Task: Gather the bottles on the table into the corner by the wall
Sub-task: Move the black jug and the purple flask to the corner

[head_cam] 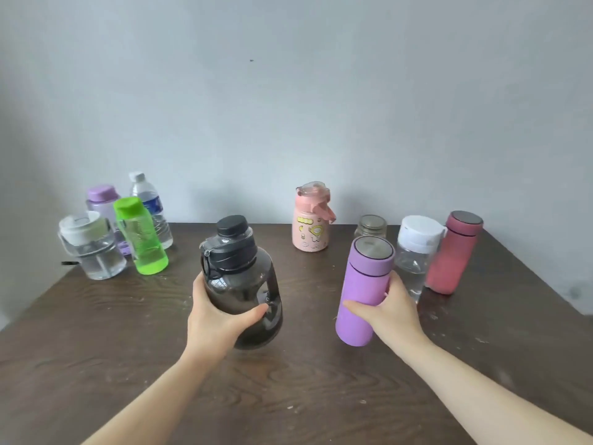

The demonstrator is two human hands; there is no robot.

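Observation:
My left hand [214, 319] grips a big smoky black bottle [242, 277] with a black cap, near the table's middle. A purple flask [362, 290] with a steel lid is held by my right hand [390, 308]. In the far left corner by the wall stand several bottles: a clear jug with a white lid [91, 245], a green bottle [139, 234], a lilac bottle [102, 197] and a clear water bottle [150, 207]. Toward the back right stand a pink cartoon bottle [310, 218], a small glass jar [371, 225], a clear white-capped bottle [415, 248] and a red flask [454, 252].
The dark wooden table [288, 380] meets a pale grey wall [288, 107] at the back. Its left edge runs diagonally below the corner group, and its right edge slants down past the red flask. Bare wood lies between the two groups.

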